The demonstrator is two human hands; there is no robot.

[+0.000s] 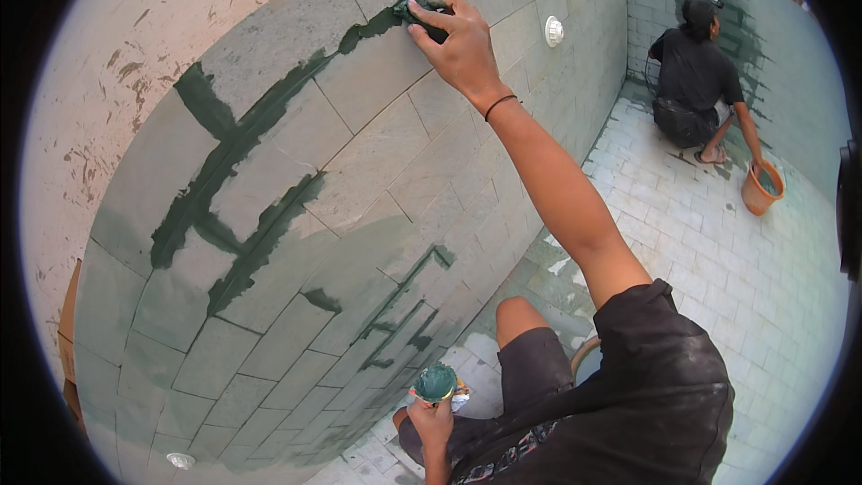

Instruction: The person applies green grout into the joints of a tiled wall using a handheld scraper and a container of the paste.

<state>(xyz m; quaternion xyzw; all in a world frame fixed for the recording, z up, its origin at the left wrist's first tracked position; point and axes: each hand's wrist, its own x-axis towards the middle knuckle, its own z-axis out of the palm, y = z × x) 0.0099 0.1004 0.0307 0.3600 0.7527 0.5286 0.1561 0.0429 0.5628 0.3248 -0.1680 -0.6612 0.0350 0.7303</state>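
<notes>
High on the tiled wall [386, 72], my right hand [462, 45] pinches a small dark piece [435, 29] smeared with green grout; its kind is hard to make out. It presses along a joint between grey-green stone tiles. Behind it runs a band of wet dark green grout [269, 112], with short branches into cross joints. Lower down, my left hand [433, 422] is wrapped around a small cup [437, 383] filled with green grout paste, held upright near my knee. More grout strips [269, 238] lie on joints below.
A white round wall fitting [554, 31] sticks out right of my hand, another [180, 461] low at left. A person [696, 81] squats by the far wall, one hand at an orange bucket [761, 190]. Pale tiled floor [664, 189] spreads between us. Bare plaster [135, 27] borders the tiles.
</notes>
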